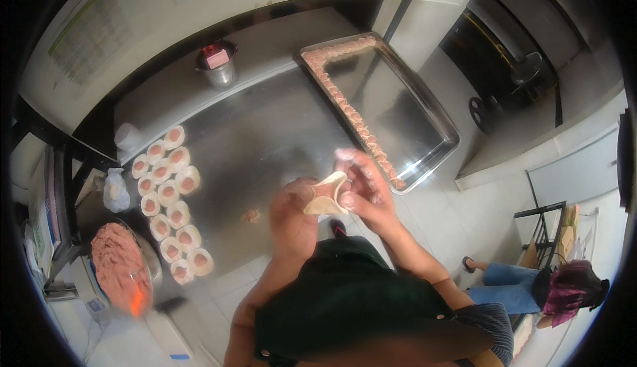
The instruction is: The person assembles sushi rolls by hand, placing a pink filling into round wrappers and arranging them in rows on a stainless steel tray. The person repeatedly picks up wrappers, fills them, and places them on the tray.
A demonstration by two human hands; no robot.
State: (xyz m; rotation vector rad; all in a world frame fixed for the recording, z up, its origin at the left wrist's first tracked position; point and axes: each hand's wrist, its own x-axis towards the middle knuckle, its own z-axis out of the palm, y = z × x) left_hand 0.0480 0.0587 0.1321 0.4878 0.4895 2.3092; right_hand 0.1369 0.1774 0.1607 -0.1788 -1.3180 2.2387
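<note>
Head view: left hand (pixel 294 216) and right hand (pixel 370 194), each grip clamped on dough wrapper (pixel 324 205) near desk (pixel 259 135), seemingly keeping filling (pixel 328 190) cupped; topped wrappers (pixel 187 180) grouped leftward, likely for easy reach

Held between left hand (pixel 292 218) and right hand (pixel 365 194), a soft, pale wrapper (pixel 324 205). Bends up at the sides into a half-fold, around pink filling (pixel 325 192) in plain sight; not yet closed. Shows a raised point toward the right hand, and a pale rounded lobe nearest the body. On the left part of the steel table (pixel 252 148), filled discs (pixel 178 214): round, open, lying flat in close, uneven rows, each with a pink dab near the middle. In the tray (pixel 398 101), small pinkish dumplings (pixel 352 116), set close in single file along the far end and the left side.
</note>
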